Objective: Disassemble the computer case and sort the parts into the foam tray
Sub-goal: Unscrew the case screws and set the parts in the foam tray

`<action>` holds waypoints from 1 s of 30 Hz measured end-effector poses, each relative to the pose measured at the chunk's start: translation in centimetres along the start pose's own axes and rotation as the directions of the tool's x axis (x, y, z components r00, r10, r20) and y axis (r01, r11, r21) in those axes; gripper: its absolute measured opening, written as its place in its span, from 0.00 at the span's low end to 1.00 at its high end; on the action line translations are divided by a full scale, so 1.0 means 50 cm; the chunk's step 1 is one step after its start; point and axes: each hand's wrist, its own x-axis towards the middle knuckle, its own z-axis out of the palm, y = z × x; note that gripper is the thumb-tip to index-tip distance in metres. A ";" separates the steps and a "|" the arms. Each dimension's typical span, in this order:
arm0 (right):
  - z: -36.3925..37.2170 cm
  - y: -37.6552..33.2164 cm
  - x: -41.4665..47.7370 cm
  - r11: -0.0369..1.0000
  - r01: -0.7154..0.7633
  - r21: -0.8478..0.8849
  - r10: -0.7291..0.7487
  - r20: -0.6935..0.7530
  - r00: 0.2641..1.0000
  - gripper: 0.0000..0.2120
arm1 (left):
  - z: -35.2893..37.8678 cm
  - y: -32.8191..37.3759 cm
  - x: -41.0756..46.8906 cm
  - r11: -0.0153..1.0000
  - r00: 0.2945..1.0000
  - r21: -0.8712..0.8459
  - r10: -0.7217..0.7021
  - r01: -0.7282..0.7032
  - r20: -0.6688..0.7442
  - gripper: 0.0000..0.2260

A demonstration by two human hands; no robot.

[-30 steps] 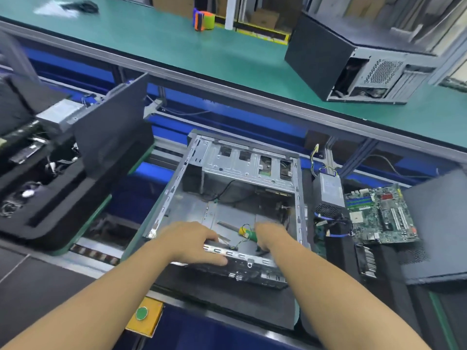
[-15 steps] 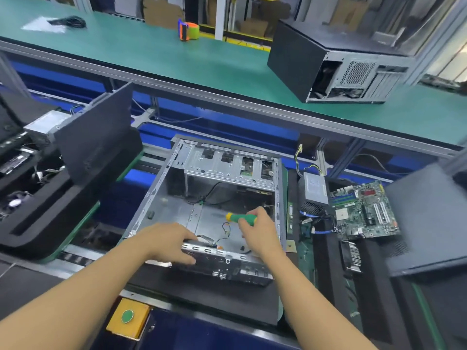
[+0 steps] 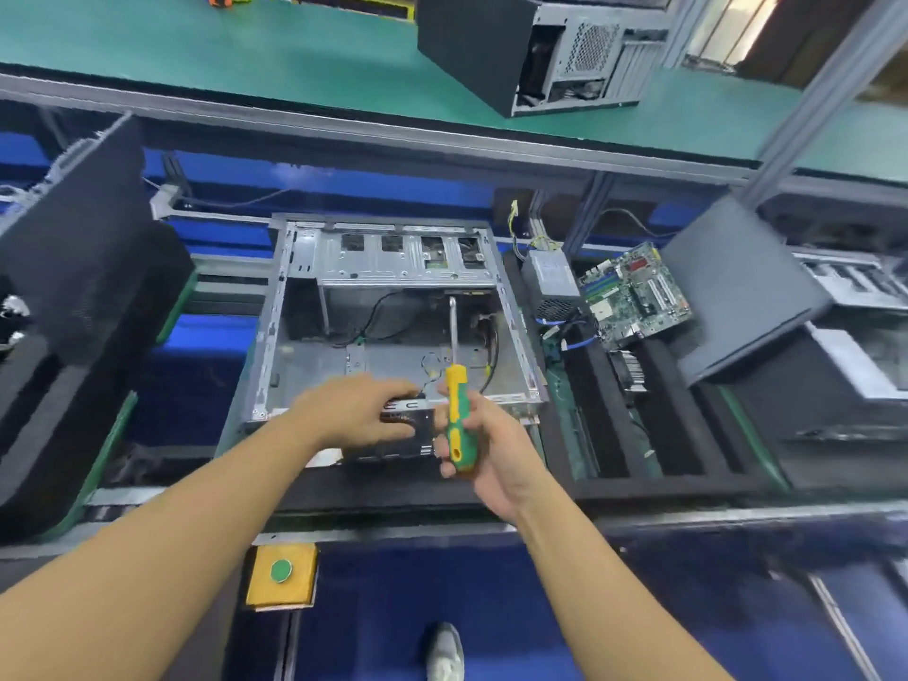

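the screwdriver (image 3: 457, 410) is now raised from the computer case (image 3: 304, 346), gripped by the right hand (image 3: 496, 459); the 6 o'clock rim is held by the left hand (image 3: 354, 415); unscrewing is expected.

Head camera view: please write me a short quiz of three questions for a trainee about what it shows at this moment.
1. True or false: the right hand holds the green-and-yellow screwdriver by its grip, with the shaft pointing away from the person over the open computer case.
2. Where is the motherboard? A: inside the case. B: right of the case, beside the power supply. C: not in view.
3. Which part of the case does the left hand hold?
Key: 1 true; 2 B; 3 its near wall.
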 end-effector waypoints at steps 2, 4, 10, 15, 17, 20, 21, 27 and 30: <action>-0.003 0.058 -0.047 0.998 0.016 -0.060 -0.023 -0.114 0.993 0.16 | 0.003 0.001 0.003 1.000 1.000 -0.003 -0.007 0.007 0.002 0.24; -0.004 0.119 -0.099 0.984 -0.022 -0.176 -0.022 -0.245 0.969 0.15 | 0.003 0.000 0.005 0.999 0.999 -0.010 -0.048 0.048 -0.007 0.24; 0.016 0.210 -0.170 0.922 -0.164 -0.350 0.012 -0.398 0.917 0.14 | 0.007 0.008 0.000 0.996 0.994 0.004 -0.090 0.090 -0.055 0.24; 0.042 0.190 -0.156 0.918 -0.136 -0.372 -0.032 -0.413 0.910 0.13 | 0.003 0.017 -0.005 0.994 0.988 0.012 -0.105 0.107 -0.114 0.27; 0.044 0.183 -0.150 0.915 -0.126 -0.383 -0.048 -0.413 0.910 0.13 | 0.003 0.020 -0.008 0.994 0.986 0.015 -0.104 0.107 -0.129 0.27; 0.044 0.179 -0.139 0.915 -0.135 -0.381 -0.043 -0.423 0.905 0.13 | 0.000 0.024 -0.011 0.993 0.982 0.011 -0.113 0.116 -0.152 0.29; 0.045 0.179 -0.137 0.916 -0.140 -0.376 -0.037 -0.427 0.903 0.14 | 0.000 0.024 -0.011 0.993 0.980 0.009 -0.119 0.121 -0.157 0.29; 0.042 0.184 -0.130 0.926 -0.146 -0.349 -0.022 -0.434 0.901 0.13 | -0.001 0.025 -0.011 0.993 0.977 -0.006 -0.121 0.122 -0.174 0.29; 0.039 0.187 -0.130 0.925 -0.146 -0.350 -0.022 -0.436 0.900 0.13 | 0.002 0.021 -0.007 0.993 0.980 0.005 -0.118 0.120 -0.163 0.25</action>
